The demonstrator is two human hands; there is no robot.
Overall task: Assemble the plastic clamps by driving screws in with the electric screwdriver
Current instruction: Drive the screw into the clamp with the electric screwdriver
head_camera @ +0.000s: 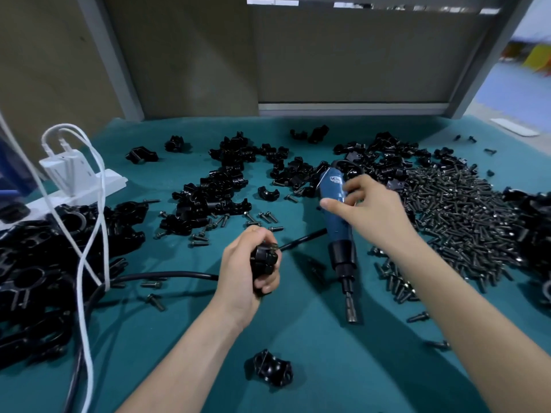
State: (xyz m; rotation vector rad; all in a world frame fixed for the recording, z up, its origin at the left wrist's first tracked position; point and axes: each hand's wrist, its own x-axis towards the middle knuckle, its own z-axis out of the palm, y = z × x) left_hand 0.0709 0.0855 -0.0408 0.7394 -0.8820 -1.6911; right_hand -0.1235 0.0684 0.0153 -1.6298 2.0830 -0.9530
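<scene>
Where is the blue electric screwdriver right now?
Head view, just right of centre: the right hand grips the electric screwdriver, its tip pointing toward the person, left of the big screw pile.

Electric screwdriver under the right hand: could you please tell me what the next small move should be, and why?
Probably lift the electric screwdriver and swing its bit to the clamp gripped in the left hand. The right hand curls round the blue body, while the tool lies on the green mat, bit clear of the clamp.

One electric screwdriver [335,231], one power strip [113,180], clamp pieces [226,153] and screws [462,210] too many to count.
</scene>
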